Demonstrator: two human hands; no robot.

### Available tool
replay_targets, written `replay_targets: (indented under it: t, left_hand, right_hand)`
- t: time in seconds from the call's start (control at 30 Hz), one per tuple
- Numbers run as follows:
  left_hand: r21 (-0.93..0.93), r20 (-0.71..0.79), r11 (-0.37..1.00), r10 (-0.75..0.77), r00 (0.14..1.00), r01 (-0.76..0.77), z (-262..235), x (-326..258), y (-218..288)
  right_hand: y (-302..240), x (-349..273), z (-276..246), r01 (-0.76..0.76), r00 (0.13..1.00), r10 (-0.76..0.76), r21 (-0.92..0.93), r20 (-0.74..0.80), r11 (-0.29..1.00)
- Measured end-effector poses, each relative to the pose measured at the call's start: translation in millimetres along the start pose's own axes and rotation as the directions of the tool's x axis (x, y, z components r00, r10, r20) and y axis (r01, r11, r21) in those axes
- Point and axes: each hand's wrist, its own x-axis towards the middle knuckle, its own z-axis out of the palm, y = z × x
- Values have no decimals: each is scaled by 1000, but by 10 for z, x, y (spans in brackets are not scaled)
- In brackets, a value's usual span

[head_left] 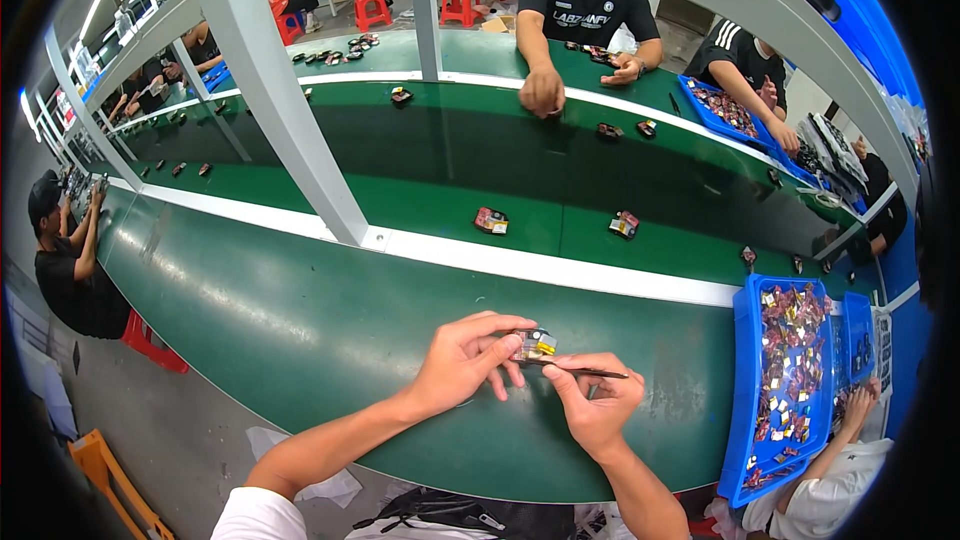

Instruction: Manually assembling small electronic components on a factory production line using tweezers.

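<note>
My left hand [452, 365] pinches a small electronic assembly [538, 342] between thumb and fingers, above the green bench. The assembly has a black shell with yellow, silvery and reddish parts. A thin dark stick-like tool [602, 373] is gripped in my right hand [600, 408], between thumb and forefinger. Its left end meets the lower edge of the assembly, partly hidden by my fingers; I cannot tell whether it is tweezers or a pick. Right of my right hand stands a blue tray [743, 390] full of similar small assemblies.
Beyond the white rail [560, 275] runs a dark green conveyor belt [430, 160] carrying scattered assemblies [491, 220]. A grey metal post [280, 90] rises at left. Across the belt, people work beside another blue tray [722, 112]. A co-worker's hand [857, 405] reaches in at right.
</note>
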Motion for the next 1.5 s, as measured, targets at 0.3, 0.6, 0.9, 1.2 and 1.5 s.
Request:
replay_targets:
  t: [0.3,0.6,0.9,1.2,1.5]
  left_hand:
    - [-27,-22,998,60,998,-60,-4,-16,-13]
    - [1,-34,999,50,998,-50,-38,-21,-9]
    - [-2,-37,1000,7,999,-7,-50,-21,31]
    - [50,-30,999,17,999,-15,-9,-12,47]
    - [219,-61,976,0,998,13,-12,-19,2]
  right_hand:
    - [-26,8,29,18,1000,-18,-3,-19,1000]
    - [1,24,66,39,999,-39,0,-18,999]
    - [-25,60,61,80,997,-80,-23,20,997]
    - [-30,78,68,198,979,-196,-32,52,980]
    - [15,33,71,523,852,-483,-282,204,804]
